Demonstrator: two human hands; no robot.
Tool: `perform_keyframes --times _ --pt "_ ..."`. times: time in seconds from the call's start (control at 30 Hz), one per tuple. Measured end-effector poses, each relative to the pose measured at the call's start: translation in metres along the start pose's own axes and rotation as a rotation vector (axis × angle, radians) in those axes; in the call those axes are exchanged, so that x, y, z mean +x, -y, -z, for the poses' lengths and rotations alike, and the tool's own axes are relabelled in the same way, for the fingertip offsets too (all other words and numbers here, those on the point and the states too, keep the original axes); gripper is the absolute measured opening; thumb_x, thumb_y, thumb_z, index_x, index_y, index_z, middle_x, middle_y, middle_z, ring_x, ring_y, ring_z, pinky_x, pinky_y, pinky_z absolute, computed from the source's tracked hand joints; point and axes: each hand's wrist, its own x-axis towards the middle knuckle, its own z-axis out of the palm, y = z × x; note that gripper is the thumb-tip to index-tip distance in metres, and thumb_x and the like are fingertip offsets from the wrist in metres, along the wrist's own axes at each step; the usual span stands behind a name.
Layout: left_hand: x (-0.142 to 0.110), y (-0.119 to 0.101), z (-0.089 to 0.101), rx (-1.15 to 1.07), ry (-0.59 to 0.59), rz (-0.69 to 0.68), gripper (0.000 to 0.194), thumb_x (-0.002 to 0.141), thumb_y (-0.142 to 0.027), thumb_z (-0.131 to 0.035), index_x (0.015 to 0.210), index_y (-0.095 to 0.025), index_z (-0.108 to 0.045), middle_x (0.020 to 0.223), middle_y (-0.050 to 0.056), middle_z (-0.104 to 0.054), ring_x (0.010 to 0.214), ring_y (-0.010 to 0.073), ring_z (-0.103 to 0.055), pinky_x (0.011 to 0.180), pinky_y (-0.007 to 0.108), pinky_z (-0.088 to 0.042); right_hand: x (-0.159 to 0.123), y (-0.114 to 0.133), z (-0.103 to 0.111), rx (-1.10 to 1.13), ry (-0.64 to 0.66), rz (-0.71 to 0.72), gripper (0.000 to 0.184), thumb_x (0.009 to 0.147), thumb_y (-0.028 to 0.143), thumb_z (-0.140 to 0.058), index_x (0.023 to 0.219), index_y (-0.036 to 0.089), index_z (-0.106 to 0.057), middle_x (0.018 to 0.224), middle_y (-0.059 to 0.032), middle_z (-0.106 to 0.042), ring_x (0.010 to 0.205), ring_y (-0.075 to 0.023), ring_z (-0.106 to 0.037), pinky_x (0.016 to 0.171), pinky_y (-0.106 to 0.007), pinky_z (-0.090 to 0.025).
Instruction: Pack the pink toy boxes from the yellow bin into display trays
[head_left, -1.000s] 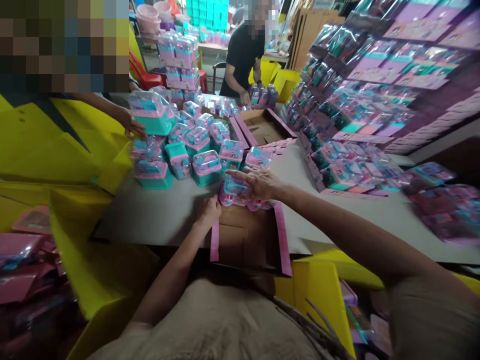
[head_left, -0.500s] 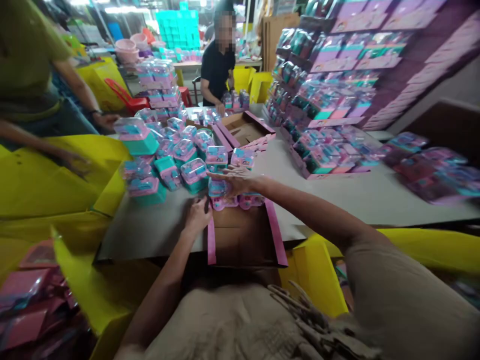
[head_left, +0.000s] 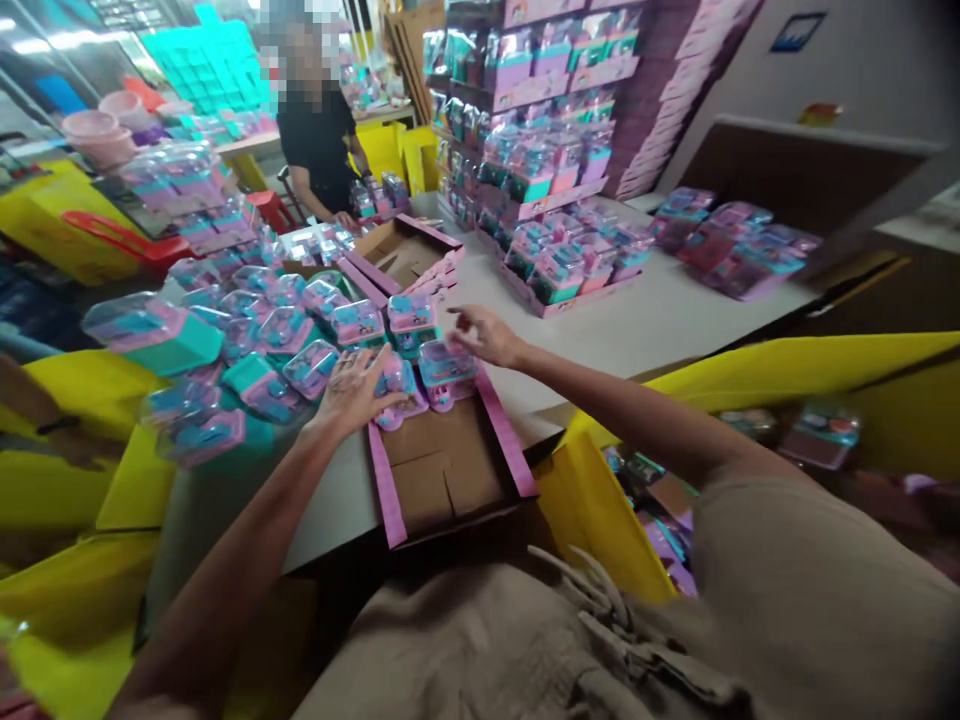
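Note:
A shallow brown cardboard display tray [head_left: 420, 480] with pink side walls lies at the table's front edge. Two small plastic boxes with clear lids stand at its far end: a left box [head_left: 400, 382] and a right box [head_left: 448, 368]. My left hand [head_left: 349, 390] reaches round the left box, its thumb along the front and its fingers at the back. Just behind the right box, my right hand [head_left: 484, 335] hovers with fingers partly bent and apart, holding nothing. More clear-lidded boxes [head_left: 289, 330] in teal and pink crowd the table to the left.
Filled trays [head_left: 562, 270] are stacked at the back right. Another brown tray [head_left: 401, 255] lies farther back. A person in black [head_left: 315, 150] works across the table; another person's hand [head_left: 75, 440] is at left. Yellow bins [head_left: 600, 500] flank the table.
My left hand has left the tray's side wall and moved up to the left box. My right hand has come off the boxes, to the right. The view has turned right.

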Motion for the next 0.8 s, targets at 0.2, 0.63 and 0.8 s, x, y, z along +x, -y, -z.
perform_keyframes --times 0.2,0.63,0.8 --pt "0.049 -0.036 0.005 -0.029 0.049 -0.111 0.106 0.086 -0.069 -0.074 0.164 -0.01 -0.035 0.162 0.026 -0.049 0.155 0.0416 -0.042 0.13 0.057 -0.027 -0.041 -0.009 -0.011 0.104 0.483 -0.503 0.033 0.103 0.025 -0.052 0.117 0.003 -0.073 0.075 -0.0122 -0.079 0.062 -0.0233 -0.077 0.06 -0.028 -0.061" --pt "0.084 -0.051 -0.002 0.039 0.248 -0.167 0.074 0.091 -0.055 -0.071 0.146 -0.012 -0.046 0.142 0.026 -0.065 0.136 0.0402 -0.063 0.111 0.048 -0.052 -0.052 -0.005 -0.028 0.182 0.399 -0.394 0.04 0.093 0.01 -0.058 0.132 0.013 -0.066 0.096 -0.0114 -0.082 0.078 -0.025 -0.08 0.068 -0.03 -0.063" --pt "0.111 -0.057 -0.014 0.039 0.331 -0.129 0.082 0.08 -0.056 -0.079 0.144 -0.017 -0.045 0.138 0.024 -0.066 0.13 0.0434 -0.066 0.102 0.054 -0.057 -0.06 -0.011 -0.024 0.269 0.41 -0.377 0.043 0.094 0.011 -0.055 0.137 0.014 -0.06 0.09 -0.0068 -0.08 0.065 -0.02 -0.075 0.06 -0.031 -0.065"
